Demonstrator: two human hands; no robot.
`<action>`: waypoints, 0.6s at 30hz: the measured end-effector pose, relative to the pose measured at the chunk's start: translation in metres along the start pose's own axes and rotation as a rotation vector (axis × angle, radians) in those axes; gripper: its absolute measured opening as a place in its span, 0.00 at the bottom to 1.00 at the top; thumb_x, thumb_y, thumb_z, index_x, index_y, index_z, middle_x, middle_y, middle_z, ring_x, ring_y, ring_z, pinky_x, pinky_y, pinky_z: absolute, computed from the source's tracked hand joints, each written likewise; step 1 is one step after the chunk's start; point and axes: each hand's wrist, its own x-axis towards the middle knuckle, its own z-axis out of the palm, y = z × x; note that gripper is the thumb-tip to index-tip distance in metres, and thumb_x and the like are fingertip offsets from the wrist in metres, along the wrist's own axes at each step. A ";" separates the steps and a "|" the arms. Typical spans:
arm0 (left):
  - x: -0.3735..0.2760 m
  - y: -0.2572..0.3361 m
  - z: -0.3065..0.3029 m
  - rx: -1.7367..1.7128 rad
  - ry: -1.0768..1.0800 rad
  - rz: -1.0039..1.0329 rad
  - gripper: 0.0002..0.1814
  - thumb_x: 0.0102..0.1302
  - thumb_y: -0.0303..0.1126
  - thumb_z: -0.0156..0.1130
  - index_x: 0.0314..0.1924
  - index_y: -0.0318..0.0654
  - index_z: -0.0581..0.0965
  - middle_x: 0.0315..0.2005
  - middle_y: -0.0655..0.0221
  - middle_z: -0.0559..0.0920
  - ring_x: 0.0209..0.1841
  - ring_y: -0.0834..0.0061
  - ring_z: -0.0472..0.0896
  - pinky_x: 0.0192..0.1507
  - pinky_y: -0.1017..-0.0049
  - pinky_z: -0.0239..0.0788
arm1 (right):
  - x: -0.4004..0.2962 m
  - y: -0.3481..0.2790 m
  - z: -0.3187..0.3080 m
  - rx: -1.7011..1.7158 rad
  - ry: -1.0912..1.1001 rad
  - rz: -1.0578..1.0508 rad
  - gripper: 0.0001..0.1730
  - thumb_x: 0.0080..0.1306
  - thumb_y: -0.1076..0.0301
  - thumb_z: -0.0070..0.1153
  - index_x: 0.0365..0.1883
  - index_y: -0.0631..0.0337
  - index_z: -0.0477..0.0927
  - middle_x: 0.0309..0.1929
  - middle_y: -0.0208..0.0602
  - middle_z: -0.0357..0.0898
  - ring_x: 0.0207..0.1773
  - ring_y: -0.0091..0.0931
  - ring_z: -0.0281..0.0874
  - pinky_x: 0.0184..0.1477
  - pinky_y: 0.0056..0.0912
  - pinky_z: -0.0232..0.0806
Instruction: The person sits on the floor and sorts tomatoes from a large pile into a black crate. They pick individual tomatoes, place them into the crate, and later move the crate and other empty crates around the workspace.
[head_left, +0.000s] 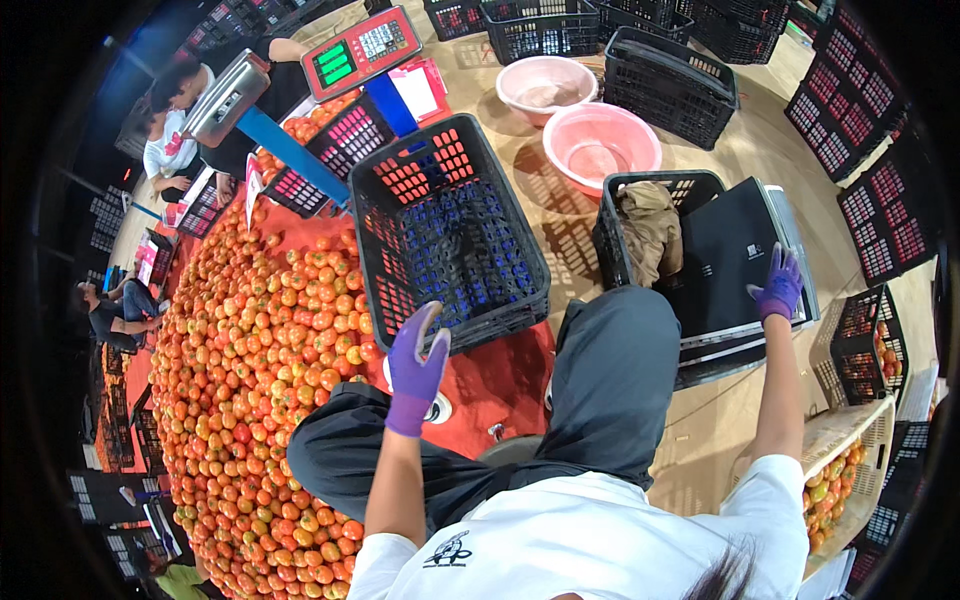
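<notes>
My left hand (416, 367), in a purple glove, is at the near left corner of a black plastic crate (450, 330). Its thumb and fingers are apart, and I cannot tell whether they touch the rim. Through the crate's slatted floor, blue shows. On the right, my right hand (780, 289), also gloved in purple, spreads its fingers over the right side of a flat black box or board (720, 262). That flat piece lies across another black crate (660, 178), where a crumpled brown cloth (649, 229) is tucked. Neither hand holds anything visible.
A large heap of tomatoes (255, 390) lies on red sheeting (480, 420) to my left. A scale's red display (362, 52) rises behind the crate. Two pink basins (600, 146) stand ahead. Stacked crates (847, 90) line the right. People (176, 142) are at the far left.
</notes>
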 end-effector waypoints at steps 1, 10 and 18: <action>0.003 0.001 0.010 -0.099 0.032 -0.047 0.19 0.64 0.26 0.62 0.55 0.33 0.76 0.53 0.59 0.80 0.58 0.67 0.77 0.60 0.72 0.65 | 0.010 0.016 0.004 -0.056 -0.077 -0.003 0.66 0.44 0.49 0.74 0.76 0.47 0.46 0.74 0.46 0.54 0.75 0.42 0.53 0.72 0.49 0.50; -0.014 0.032 0.055 -0.481 -0.085 -0.082 0.26 0.71 0.40 0.55 0.61 0.27 0.71 0.54 0.53 0.78 0.59 0.64 0.75 0.63 0.67 0.62 | -0.012 0.010 0.003 0.464 0.254 -0.165 0.16 0.57 0.68 0.62 0.44 0.55 0.75 0.40 0.46 0.77 0.46 0.44 0.76 0.49 0.46 0.69; 0.121 0.165 0.233 -0.071 -0.816 0.027 0.38 0.62 0.53 0.61 0.59 0.26 0.69 0.44 0.42 0.80 0.51 0.47 0.78 0.52 0.62 0.69 | -0.116 -0.101 -0.132 1.152 0.063 -0.441 0.12 0.59 0.68 0.61 0.41 0.60 0.76 0.36 0.47 0.76 0.42 0.44 0.77 0.42 0.40 0.70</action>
